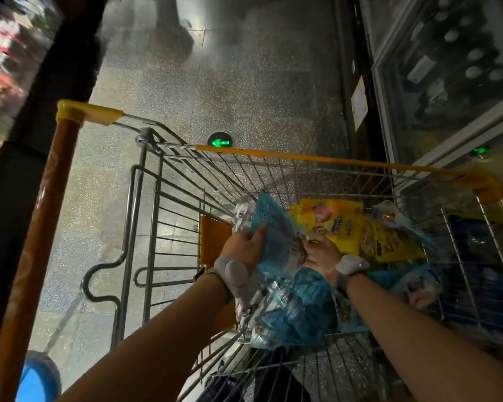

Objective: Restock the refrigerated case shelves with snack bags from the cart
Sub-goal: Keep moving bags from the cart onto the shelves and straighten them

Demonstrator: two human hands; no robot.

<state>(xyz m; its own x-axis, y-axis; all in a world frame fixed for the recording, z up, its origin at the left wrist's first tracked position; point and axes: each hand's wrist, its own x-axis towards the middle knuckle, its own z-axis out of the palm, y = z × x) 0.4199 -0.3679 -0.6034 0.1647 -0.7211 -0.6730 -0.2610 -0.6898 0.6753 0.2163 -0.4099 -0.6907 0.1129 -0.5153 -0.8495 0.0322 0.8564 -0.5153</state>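
Both hands reach down into the wire shopping cart (273, 175), each arm wearing a pale grey wrist device. Left hand (243, 246) grips the left edge of a blue snack bag (276, 236), thumb laid across the bag's printed face and the other fingers hidden behind it. Right hand (321, 256) is curled over the same bag's right edge, fingertips (312, 242) bent inward where the blue bag meets a yellow snack bag (340, 224); whether it also has hold of the yellow one cannot be told. The blue bag stands tilted between the two hands, its upper corner pointing away toward the cart's far rim. More blue bags (296, 311) lie heaped just below and between the wrists, against the near wire wall, and another blue bag with a pale picture (418, 285) lies to the right of the right forearm. The yellow bags spread behind and to the right of the right hand. The cart's yellow-capped handle (87, 111) and orange push bar (41, 227) run down the left side of the view, with the folded child-seat flap (212, 239) just left of the left hand. Speckled floor (215, 82) carries a round green arrow marker (219, 142) beyond the cart's rim. A glass-fronted case (447, 68) holding rows of dark bottles stands at upper right; blurred red packaged goods (0, 68) show at upper left.
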